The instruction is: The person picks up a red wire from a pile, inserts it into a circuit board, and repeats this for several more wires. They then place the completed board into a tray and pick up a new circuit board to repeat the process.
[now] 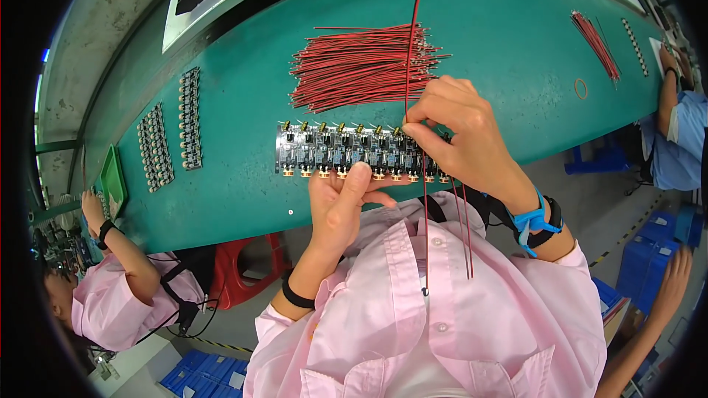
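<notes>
A panel of small black circuit boards (332, 149) lies level over the near edge of the green table. My left hand (340, 203) grips its near side from below, thumb on top. My right hand (461, 129) pinches a thin red wire (411, 51) near the panel's far right corner; the wire points away from me past a pile of cut red wires (361, 66). Several dark red wires (464, 236) hang from the panel's right part toward my pink shirt. My right fingers cover the boards at that end, so the wire's tip is hidden.
More board panels (189, 118) lie on the green table (243, 88) at left, near a green tray (113, 177). A rubber band (581, 88) and another red wire bundle (594, 44) are at right. Co-workers sit on both sides; a red stool (247, 269) stands below the table.
</notes>
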`<state>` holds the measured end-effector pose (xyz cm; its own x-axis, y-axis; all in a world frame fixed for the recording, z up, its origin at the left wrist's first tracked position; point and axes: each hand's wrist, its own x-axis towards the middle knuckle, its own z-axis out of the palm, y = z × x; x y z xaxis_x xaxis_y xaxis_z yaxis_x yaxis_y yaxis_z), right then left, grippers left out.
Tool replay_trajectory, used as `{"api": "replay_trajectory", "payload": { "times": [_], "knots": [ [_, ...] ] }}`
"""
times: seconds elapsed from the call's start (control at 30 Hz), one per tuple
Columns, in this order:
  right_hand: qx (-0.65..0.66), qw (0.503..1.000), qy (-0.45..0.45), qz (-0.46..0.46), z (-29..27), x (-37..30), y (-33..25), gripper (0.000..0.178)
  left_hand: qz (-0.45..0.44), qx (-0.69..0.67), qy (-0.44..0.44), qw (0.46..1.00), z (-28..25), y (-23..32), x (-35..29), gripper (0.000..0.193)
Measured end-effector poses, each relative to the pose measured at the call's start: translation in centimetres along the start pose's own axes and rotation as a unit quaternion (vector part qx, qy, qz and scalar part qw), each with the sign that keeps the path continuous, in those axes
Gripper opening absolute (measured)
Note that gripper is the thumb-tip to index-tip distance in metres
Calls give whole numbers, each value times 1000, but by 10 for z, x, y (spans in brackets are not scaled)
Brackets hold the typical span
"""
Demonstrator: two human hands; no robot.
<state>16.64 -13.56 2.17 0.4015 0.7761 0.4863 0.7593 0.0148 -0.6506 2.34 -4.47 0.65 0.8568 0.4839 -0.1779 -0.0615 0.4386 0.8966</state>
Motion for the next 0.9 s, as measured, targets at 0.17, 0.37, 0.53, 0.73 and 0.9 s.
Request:
{"api": "replay_trajectory", "payload": {
  "times": [0.17, 0.37, 0.53, 0.73, 0.9],
  "knots": [
    [-11, 1000, 1, -5, 1, 2, -1, 10, -11, -20, -12, 1000, -3, 0, 1, 27],
    [-10, 1000, 9, -1, 5, 3, -3, 10, -13, -26, -17, 999, -6, 0, 1, 26],
    [1, 1000, -2, 26, 5, 2, -3, 9, -16, -38, -12, 999, -8, 0, 1, 26],
    [8, 999, -5, 36, 5, 2, -4, 9, -17, -41, -8, 999, -9, -1, 1, 26],
    [17, 999, -8, 32, 5, 3, -4, 8, -16, -47, -9, 999, -11, -1, 1, 25]
  ]
}}
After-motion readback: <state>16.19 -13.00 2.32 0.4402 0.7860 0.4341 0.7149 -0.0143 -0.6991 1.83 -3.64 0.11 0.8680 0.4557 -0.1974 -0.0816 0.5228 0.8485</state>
